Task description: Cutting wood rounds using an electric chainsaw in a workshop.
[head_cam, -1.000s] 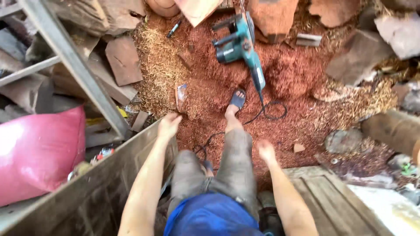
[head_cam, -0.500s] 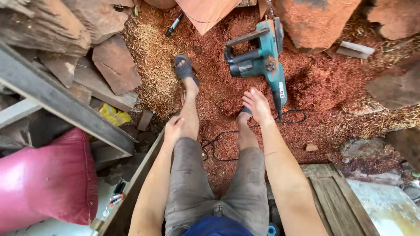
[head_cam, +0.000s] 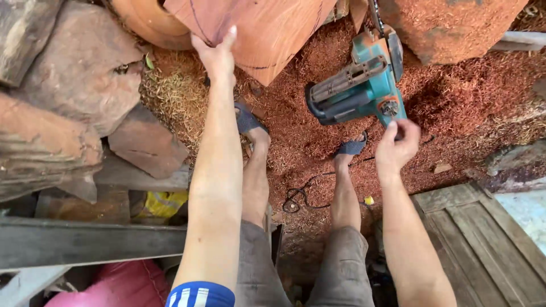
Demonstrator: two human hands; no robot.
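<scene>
A person's left hand (head_cam: 216, 54) presses flat, fingers spread, against a reddish cut wood block (head_cam: 261, 28) at far centre, while the right hand (head_cam: 396, 149) curls narrowly at the teal electric chainsaw (head_cam: 358, 85) lying on red sawdust (head_cam: 455, 102) to the right.

Soft, even daylight fills the scene, bright on the red sawdust (head_cam: 318, 142) and forearms, without glare. Shadows stay faint and short, deepest under the near-left planks (head_cam: 85, 241). Focus is sharp at centre; the wide lens bends and stretches the edges slightly.
</scene>
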